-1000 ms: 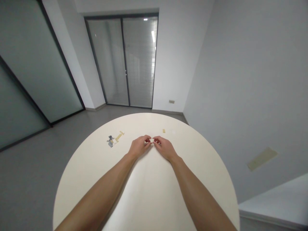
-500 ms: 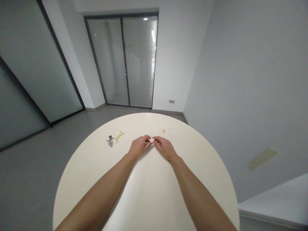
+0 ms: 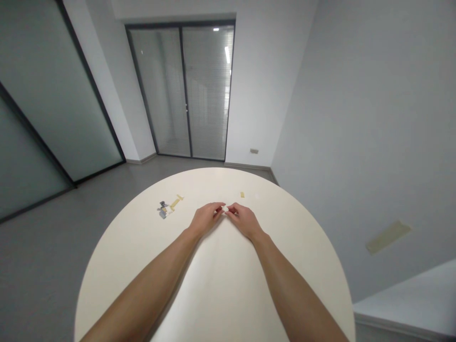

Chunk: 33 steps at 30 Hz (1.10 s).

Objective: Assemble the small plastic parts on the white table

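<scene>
My left hand (image 3: 207, 216) and my right hand (image 3: 244, 218) meet over the middle of the round white table (image 3: 221, 285). Between their fingertips is a small white piece (image 3: 224, 208), pinched from both sides. It is too small for me to tell its kind. Thumbs and forefingers of both hands close on it, and the other fingers are curled in. To the left of my left hand lies a little cluster of small grey and dark pieces (image 3: 163, 210). Beside the cluster a strip of yellowish tape (image 3: 175, 204) sticks to the tabletop.
A short piece of tape (image 3: 242, 194) is on the table beyond my right hand. Another tape strip (image 3: 388, 237) is on the right wall. Past the table's far edge stands a glass door (image 3: 181, 90) with a dark frame, and frosted panels (image 3: 64, 95) are at the left.
My fingertips have shifted slightly around the small white piece, the left fingers stretching a little straighter. Both hands stay in nearly the same place.
</scene>
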{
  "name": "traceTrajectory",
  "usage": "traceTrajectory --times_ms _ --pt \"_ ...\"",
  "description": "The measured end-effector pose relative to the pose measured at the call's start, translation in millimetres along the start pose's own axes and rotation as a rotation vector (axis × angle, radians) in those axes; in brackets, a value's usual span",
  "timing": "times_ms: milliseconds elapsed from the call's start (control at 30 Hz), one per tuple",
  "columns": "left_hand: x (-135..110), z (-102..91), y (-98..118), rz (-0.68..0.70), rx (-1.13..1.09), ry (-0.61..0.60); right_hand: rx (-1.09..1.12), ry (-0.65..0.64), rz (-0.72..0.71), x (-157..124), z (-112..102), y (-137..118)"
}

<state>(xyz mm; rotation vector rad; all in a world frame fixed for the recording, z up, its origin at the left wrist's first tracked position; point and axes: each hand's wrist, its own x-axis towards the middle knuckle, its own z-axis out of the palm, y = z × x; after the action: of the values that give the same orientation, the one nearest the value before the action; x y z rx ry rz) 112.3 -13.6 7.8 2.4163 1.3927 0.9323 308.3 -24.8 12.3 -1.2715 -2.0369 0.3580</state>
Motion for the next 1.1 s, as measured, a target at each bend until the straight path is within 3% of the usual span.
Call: traceTrajectory --times_ms 600,1100 --pt "0.2 1.0 -1.8 0.059 0.043 0.037 0.066 0.038 -0.036 0.8 -0.9 -1.6" --pt "0.1 -2.4 2.9 0.031 0.011 0.022 0.088 0.035 -0.019 -0.1 -3.0 -5.5"
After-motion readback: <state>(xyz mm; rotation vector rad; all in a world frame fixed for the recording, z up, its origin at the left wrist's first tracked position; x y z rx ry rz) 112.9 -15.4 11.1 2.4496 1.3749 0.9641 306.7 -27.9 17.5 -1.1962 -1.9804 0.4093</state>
